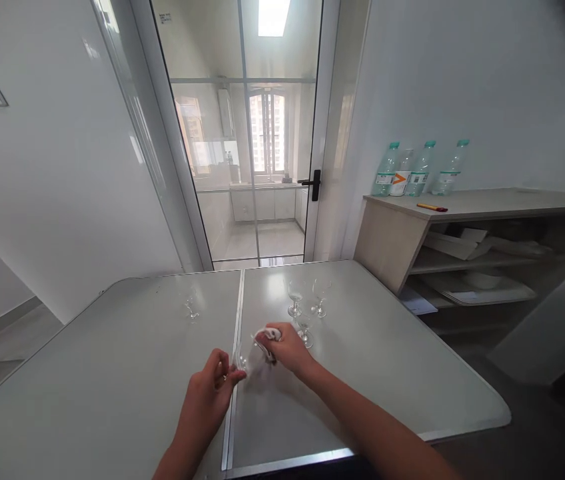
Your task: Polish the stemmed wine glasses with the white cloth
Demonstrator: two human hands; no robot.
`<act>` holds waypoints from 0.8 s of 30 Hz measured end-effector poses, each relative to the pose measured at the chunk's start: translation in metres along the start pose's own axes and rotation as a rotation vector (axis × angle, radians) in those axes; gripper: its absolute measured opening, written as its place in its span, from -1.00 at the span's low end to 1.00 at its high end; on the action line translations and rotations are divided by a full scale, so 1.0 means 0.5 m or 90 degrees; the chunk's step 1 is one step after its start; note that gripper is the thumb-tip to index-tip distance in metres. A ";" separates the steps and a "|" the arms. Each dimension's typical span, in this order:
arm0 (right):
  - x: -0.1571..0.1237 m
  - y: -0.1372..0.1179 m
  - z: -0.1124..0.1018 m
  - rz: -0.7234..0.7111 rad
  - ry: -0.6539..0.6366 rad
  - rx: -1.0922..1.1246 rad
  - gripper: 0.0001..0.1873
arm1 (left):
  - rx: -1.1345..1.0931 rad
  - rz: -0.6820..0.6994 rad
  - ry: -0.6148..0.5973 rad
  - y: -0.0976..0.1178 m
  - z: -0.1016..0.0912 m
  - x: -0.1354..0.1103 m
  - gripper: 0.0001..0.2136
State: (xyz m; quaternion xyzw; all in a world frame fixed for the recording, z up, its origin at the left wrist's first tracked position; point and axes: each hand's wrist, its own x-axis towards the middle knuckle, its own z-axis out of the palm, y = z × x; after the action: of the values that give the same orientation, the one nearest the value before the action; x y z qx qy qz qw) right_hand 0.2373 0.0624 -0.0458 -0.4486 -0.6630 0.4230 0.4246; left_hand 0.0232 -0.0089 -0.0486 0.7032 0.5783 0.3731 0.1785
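My left hand [208, 390] is closed, its thumb and fingers pinching a small clear stemmed glass [242, 363] above the table's metal seam. The glass's outline is faint, so its exact tilt is hard to make out. Just right of it, my right hand [287, 348] grips a bunched white cloth [266, 341] with dark marks. The cloth is close to the glass; I cannot tell whether they touch. Beyond my right hand stand three more stemmed glasses: one at the back [295, 298], another to its right [320, 298], and a nearer one [305, 333] partly behind the hand.
Another clear stemmed glass [191, 308] stands on the left half of the grey table [127, 373]. A glass door [257, 227] rises behind the table. At right, a shelf unit [392, 230] carries several plastic bottles [418, 175] and a yellow-red pen-like item [431, 208].
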 end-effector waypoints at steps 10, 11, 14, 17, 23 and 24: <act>-0.040 -0.053 0.001 -0.567 -0.219 -0.466 -0.40 | 0.055 -0.030 -0.054 0.008 -0.014 0.009 -0.80; -0.043 -0.057 0.003 -0.565 -0.216 -0.491 -0.41 | 0.070 -0.022 -0.054 0.007 -0.016 0.008 -0.81; -0.048 -0.064 0.009 -0.531 -0.177 -0.519 -0.53 | 0.145 0.047 -0.059 -0.001 -0.015 0.002 -0.89; -0.042 -0.064 0.006 -0.446 -0.188 -0.450 -0.65 | 0.264 0.199 -0.038 -0.011 -0.002 -0.010 -0.91; -0.007 -0.057 -0.042 -0.221 -0.377 -0.180 -0.57 | 0.306 0.402 0.007 -0.023 0.007 -0.024 -0.83; -0.001 -0.055 -0.053 -0.181 -0.414 -0.149 -0.50 | 0.288 0.405 0.017 -0.024 0.007 -0.025 -0.85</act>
State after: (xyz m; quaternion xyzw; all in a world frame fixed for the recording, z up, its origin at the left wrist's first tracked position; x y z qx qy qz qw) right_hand 0.2558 0.0601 -0.0126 -0.2398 -0.8629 0.4012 0.1921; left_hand 0.0170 -0.0169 -0.0631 0.8643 0.4011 0.2817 -0.1134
